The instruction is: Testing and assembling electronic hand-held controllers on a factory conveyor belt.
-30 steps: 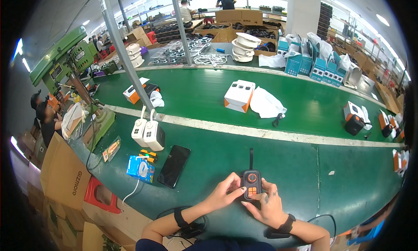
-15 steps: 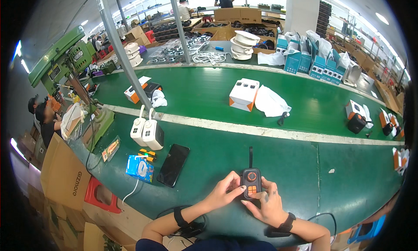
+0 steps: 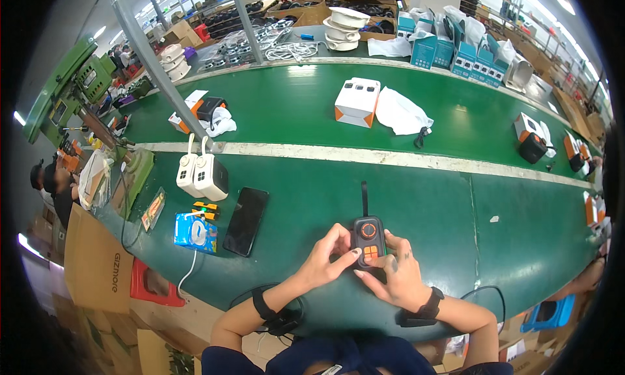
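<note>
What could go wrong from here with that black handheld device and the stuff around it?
The left hand and right hand both have digits close to the orange buttons on the black handheld device, so an unintended button might get pressed. The smartphone lies left of the hands; a wide left-arm swing could bump it.

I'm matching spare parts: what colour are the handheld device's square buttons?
The square buttons are orange, seen best in the head view.
</note>
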Action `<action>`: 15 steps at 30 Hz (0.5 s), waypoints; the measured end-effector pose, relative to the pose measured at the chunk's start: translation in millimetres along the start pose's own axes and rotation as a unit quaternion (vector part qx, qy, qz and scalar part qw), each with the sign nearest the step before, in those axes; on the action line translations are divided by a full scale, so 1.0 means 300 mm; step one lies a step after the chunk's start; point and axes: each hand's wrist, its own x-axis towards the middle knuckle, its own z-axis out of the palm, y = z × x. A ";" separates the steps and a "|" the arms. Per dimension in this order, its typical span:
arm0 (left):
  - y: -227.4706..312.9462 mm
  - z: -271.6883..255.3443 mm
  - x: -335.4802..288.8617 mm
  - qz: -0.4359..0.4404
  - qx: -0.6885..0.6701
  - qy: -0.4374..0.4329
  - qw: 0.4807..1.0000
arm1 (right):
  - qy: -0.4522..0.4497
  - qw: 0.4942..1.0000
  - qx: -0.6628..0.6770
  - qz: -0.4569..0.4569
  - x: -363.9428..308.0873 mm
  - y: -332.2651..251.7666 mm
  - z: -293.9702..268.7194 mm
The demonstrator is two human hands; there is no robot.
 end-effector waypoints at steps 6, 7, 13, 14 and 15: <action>0.032 0.000 -0.003 -0.010 0.025 0.002 1.000 | -0.006 1.000 0.019 -0.013 -0.003 0.003 0.007; 0.035 0.000 -0.005 -0.011 0.036 0.002 0.999 | -0.009 0.999 0.026 -0.019 -0.005 0.006 0.007; 0.062 0.014 -0.007 -0.006 0.076 0.021 0.997 | 0.015 0.998 0.062 -0.002 -0.009 0.003 0.014; 0.065 0.014 -0.007 -0.006 0.079 0.023 0.997 | 0.011 0.998 0.064 0.000 -0.014 0.004 0.016; 0.064 0.013 -0.007 -0.009 0.080 0.024 0.996 | 0.007 0.998 0.067 0.002 -0.021 0.005 0.017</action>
